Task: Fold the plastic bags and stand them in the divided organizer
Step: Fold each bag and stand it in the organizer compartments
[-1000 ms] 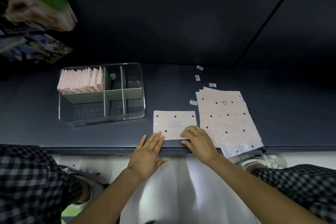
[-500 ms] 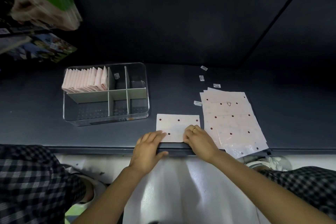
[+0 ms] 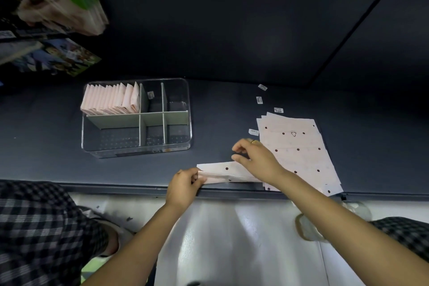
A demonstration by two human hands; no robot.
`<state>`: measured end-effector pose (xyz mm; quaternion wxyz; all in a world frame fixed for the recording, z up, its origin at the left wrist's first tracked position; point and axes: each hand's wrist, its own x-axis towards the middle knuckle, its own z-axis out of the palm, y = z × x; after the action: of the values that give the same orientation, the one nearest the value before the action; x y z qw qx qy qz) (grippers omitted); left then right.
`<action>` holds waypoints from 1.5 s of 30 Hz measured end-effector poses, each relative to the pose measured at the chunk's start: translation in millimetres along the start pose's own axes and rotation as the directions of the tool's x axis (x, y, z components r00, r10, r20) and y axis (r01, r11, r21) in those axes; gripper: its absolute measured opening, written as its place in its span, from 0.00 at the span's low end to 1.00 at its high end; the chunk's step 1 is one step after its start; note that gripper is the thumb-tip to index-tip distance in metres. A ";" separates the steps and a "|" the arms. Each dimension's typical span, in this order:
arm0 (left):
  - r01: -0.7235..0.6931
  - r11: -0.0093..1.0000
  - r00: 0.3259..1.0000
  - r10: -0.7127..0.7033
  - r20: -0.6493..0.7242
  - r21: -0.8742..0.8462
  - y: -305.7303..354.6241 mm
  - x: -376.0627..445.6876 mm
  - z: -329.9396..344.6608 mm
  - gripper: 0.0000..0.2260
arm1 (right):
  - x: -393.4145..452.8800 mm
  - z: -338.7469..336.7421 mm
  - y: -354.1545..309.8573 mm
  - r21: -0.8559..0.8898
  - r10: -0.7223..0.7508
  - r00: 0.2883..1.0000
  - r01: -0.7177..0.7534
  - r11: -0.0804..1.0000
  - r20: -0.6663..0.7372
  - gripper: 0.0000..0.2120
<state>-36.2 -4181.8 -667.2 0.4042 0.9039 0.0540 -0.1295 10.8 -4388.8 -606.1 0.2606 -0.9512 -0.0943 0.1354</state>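
**A:** so what's the grip like?

**B:** left hand (image 3: 183,187) pinches the left end of the bag (image 3: 224,173), thumb and fingers curled on the folded edge. Right hand (image 3: 255,158) sits over its right end, fingers bent, but can't tell if it's actually gripping.

**A:** where's the bag?

**B:** flat at the near edge of the table (image 3: 232,109), folded into a strip. Stack (image 3: 299,153) of flat bags just right of it. Organizer (image 3: 137,118) off to the left, folded bags (image 3: 110,100) standing in its back-left compartment.
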 end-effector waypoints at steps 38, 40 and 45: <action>-0.535 0.570 0.843 0.410 0.349 0.623 1.0 -24.5 46.1 0.32 | 7.0 40.0 45.2 0.170 0.453 0.887 -0.463 0.870 0.094 0.09; -0.551 0.558 0.817 0.514 0.263 0.620 2.8 -22.5 41.7 0.32 | 1.5 41.6 39.8 0.252 0.496 0.858 -0.514 0.820 0.137 0.10; -0.591 0.592 0.755 0.645 0.117 0.548 8.0 -15.3 38.8 0.18 | -15.0 34.7 16.6 0.568 0.596 0.703 -0.692 0.446 0.388 0.09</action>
<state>-56.6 -4215.9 -682.1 0.1408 0.9471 -0.2839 0.0517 -12.2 -4390.3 -640.4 0.5101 -0.7383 0.3136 0.3104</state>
